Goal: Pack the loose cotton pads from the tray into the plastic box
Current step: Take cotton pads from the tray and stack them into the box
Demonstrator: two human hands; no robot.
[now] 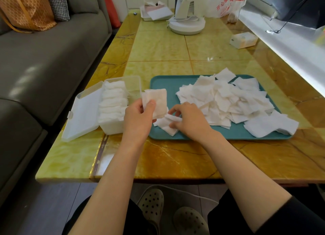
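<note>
Soft daylight enters from the right, brightening the windowsill [281, 46] and leaving small glints on the glossy desk [158, 46]. The cotton pads [228, 101] wash out to near-flat white. Pale patches dapple the sofa [35, 67]; the floor [44, 208] lies dim. Wide-angle distortion bends the edges.

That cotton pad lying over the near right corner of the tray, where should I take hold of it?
Probably pinch the pad at its right edge, coming from the right: that edge sticks past the tray rim, clear of the main pile, so a finger can slip under.
</note>
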